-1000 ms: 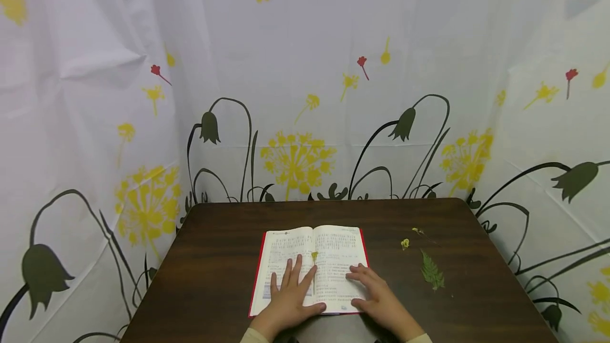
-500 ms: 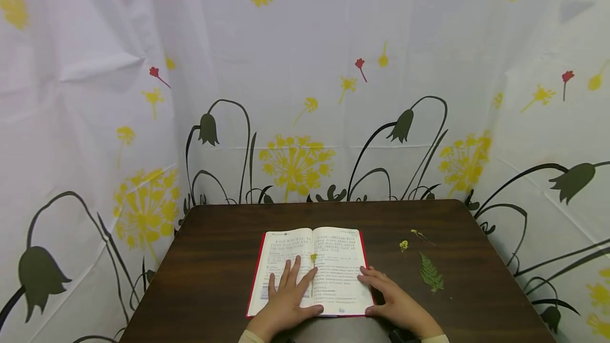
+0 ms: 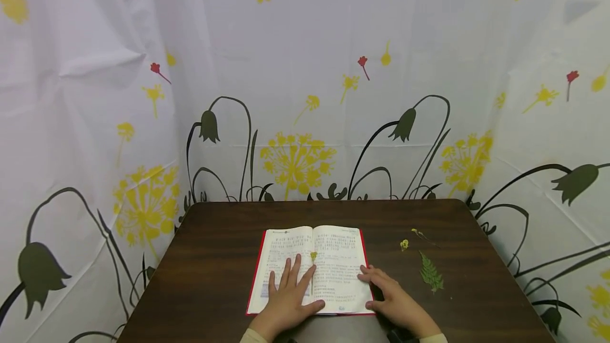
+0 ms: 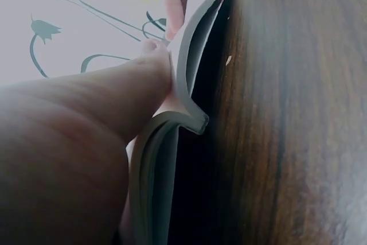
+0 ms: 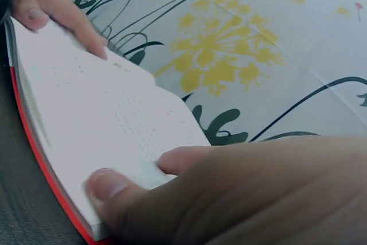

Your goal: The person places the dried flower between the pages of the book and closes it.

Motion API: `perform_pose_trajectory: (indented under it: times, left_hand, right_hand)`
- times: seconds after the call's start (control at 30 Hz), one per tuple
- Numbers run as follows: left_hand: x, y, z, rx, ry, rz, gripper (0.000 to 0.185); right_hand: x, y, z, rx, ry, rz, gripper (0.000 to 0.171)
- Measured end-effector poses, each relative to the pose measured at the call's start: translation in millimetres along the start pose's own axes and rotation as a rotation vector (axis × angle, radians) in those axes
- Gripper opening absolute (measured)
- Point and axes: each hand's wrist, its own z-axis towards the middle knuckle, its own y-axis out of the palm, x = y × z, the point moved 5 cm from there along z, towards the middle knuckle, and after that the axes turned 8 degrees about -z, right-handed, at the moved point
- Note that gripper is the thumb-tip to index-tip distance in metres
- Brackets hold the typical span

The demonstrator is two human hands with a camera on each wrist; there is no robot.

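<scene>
Right hand point(image 3: 394, 300) moved to the book's point(image 3: 335, 274) edge, loosely bent; left hand point(image 3: 288, 295) lies spread.

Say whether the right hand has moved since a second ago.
Yes, rightward: in the head view, the right hand is now nearer the fern, at the book's right edge.

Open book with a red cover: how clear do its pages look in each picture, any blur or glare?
Head view: the open red-covered book is evenly lit, its print too small to read; right wrist view: its white paper pages look washed out; left wrist view: the bare left hand is soft up close, and pale sheen lies on the dark brown wood-grain table.
</scene>
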Motion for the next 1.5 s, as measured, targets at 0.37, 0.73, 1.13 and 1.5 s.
perform_pose_trajectory:
  times: [0.37, 0.73, 1.13, 1.5]
  left_hand:
    - [3.0, -2.1, -0.5, 0.006, -0.01, 0.007, 0.096]
    - [3.0, -2.0, -5.7, 0.033, -0.011, 0.01, 0.097]
    - [6.0, -4.5, -1.4, 0.024, 0.005, -0.004, 0.097]
    - [5.2, -1.2, -1.8, 0.009, 0.007, -0.008, 0.097]
  right_hand:
    - [-5, 7, 11, 0.286, 0.041, -0.16, 0.042]
    - [-7, 8, 16, 0.467, 0.058, 0.114, 0.044]
    - [-25, 17, 20, 0.324, -0.206, 0.539, 0.064]
    - [-25, 37, 22, 0.026, 0.029, 0.751, 0.089]
